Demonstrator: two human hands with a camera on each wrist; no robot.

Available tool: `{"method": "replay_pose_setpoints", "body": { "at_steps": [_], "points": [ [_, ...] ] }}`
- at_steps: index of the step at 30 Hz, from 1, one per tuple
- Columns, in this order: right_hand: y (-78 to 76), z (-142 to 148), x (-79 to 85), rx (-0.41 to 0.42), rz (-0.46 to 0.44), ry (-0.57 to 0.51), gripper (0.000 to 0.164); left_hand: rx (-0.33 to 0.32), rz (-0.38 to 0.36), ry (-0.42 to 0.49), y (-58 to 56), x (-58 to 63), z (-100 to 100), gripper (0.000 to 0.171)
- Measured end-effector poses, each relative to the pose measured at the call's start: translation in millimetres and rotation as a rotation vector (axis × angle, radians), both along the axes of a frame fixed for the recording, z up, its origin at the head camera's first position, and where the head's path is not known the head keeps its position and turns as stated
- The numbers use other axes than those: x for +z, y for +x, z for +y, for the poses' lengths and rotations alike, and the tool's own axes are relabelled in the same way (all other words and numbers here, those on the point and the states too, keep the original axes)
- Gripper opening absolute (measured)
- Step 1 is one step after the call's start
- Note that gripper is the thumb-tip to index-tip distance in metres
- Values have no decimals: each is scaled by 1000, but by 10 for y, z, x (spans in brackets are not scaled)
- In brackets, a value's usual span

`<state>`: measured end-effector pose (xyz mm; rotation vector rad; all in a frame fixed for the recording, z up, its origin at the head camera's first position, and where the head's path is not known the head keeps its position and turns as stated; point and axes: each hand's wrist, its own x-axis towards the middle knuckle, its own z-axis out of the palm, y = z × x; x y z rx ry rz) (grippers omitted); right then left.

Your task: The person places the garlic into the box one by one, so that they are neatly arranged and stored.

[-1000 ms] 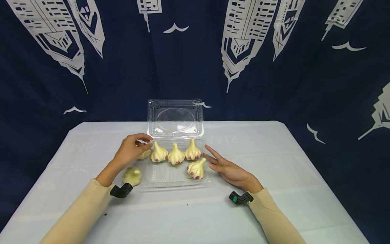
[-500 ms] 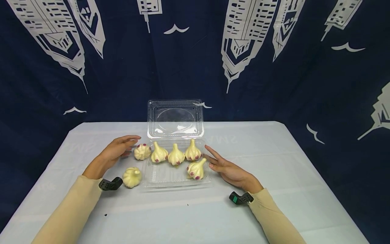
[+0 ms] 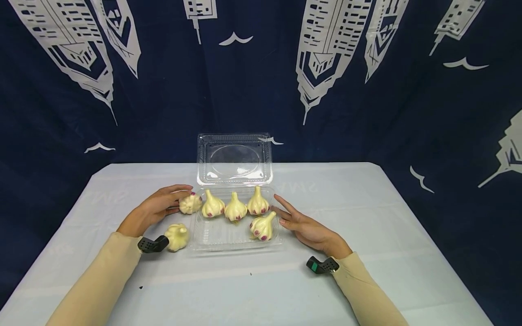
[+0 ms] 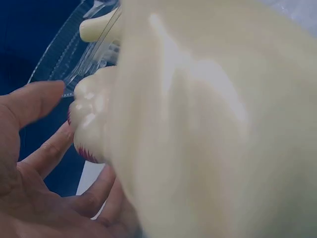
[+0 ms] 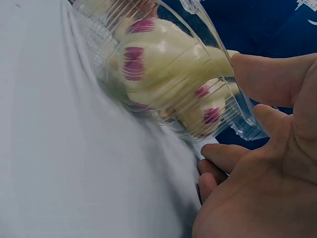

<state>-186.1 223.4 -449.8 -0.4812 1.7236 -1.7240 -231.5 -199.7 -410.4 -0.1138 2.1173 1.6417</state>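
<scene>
A clear plastic clamshell box stands with its lid raised at the back. Three garlic bulbs line its rear half, the middle garlic bulb among them. Another garlic bulb lies tilted at the right. Outside the box on the left is a garlic bulb with purple marks, and my left hand reaches around its far side, thumb and fingers spread apart. Nearer me sits a second loose garlic bulb, which looms large in the left wrist view. My right hand has its fingertips at the box's right wall, fingers loosely extended.
A white cloth covers the table, with a few dark specks on it. Behind the table hangs a dark blue curtain with white building prints. The transparent lid leans up near the table's back edge.
My left hand has drawn back from over the purple-marked bulb to its left, then come slightly closer to it again. The bulbs in the box and my right hand stay put.
</scene>
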Motion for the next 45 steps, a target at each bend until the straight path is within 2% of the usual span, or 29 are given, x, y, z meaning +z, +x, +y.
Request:
{"method": "replay_pose_setpoints", "body": {
  "at_steps": [4, 10, 17, 22, 31, 34, 45],
  "points": [
    [-7, 1, 2, 0, -2, 1, 73, -6, 5, -35, -7, -17, 4, 57],
    [-7, -1, 11, -3, -2, 11, 73, -13, 22, -6, 11, -52, -27, 56],
    [9, 3, 14, 1, 7, 12, 72, 11, 39, 150, 62, -55, -107, 58],
    [6, 3, 9, -1, 8, 10, 72, 36, 27, 203, 97, -15, -166, 58],
    [3, 2, -6, -2, 3, 1, 74, 61, 97, 337, 184, 86, -197, 55],
    [6, 1, 1, -4, 3, 3, 73, 58, 101, 338, 213, 132, -194, 59],
    [6, -5, 13, -1, 3, 1, 72, 21, 149, 245, 309, 284, -101, 60]
  ]
}}
